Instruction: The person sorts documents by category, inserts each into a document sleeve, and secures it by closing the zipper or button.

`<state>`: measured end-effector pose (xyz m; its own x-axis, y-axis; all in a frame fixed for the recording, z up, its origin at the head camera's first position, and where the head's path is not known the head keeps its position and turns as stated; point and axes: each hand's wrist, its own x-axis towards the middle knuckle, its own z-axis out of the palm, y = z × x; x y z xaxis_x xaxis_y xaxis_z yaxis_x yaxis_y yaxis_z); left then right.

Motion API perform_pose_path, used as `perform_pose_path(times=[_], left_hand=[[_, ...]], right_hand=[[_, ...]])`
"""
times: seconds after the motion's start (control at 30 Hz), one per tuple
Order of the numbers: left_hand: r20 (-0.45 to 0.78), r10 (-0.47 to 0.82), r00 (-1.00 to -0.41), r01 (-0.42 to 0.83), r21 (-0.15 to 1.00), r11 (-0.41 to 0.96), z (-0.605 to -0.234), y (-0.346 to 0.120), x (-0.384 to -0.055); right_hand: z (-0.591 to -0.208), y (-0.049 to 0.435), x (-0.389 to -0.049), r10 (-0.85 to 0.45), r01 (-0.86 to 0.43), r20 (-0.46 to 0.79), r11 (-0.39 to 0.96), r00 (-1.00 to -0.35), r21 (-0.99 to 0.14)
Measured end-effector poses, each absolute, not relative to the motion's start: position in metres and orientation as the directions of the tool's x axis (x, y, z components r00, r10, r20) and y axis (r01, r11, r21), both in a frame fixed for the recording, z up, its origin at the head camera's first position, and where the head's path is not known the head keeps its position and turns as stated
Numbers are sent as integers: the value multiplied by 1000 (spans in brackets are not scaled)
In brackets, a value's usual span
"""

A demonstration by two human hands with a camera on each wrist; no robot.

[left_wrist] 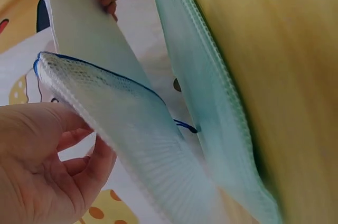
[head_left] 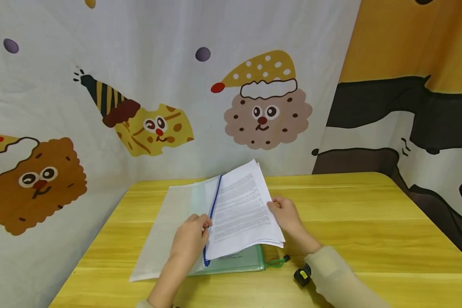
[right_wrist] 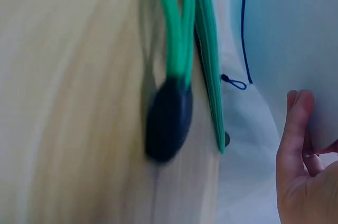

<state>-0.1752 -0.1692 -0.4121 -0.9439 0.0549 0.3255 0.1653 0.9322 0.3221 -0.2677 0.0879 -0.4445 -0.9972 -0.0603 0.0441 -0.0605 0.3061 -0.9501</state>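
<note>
My left hand point(head_left: 190, 237) pinches the open edge of a translucent mesh document pouch point(left_wrist: 121, 108) with a blue zip, between thumb and fingers. Its pale body point(head_left: 169, 231) spreads left over the table. In my right hand point(head_left: 286, 216) is the right edge of a thin stack of printed papers point(head_left: 242, 209), tilted up. The papers' left side lies along the blue zip; how far they reach inside the pouch I cannot tell. Underneath lies a green zip pouch point(head_left: 242, 262), partly covered. The right wrist view shows my right hand point(right_wrist: 309, 171) against the sheets.
From the green pouch a green cord loop with a black end point(right_wrist: 170, 121) sticks out to the right. A small black thing with a yellow patch point(head_left: 302, 276) is beside my right sleeve. Behind the wooden table point(head_left: 350, 214) hangs a printed cartoon curtain point(head_left: 158, 42).
</note>
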Motion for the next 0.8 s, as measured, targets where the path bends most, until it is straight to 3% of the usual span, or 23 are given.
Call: perform_pose_path(times=[0.5,0.8], left_hand=[[396,146,-906,263,260,929,-414,-160,-175],[363,135,-922,254,304,918,-415,-150,-174]], right_hand=[[-444,51,-251,-164,-37,1,215,-987,-976],[-448,27,-250,-280,-18,-31,170,-960,-985]])
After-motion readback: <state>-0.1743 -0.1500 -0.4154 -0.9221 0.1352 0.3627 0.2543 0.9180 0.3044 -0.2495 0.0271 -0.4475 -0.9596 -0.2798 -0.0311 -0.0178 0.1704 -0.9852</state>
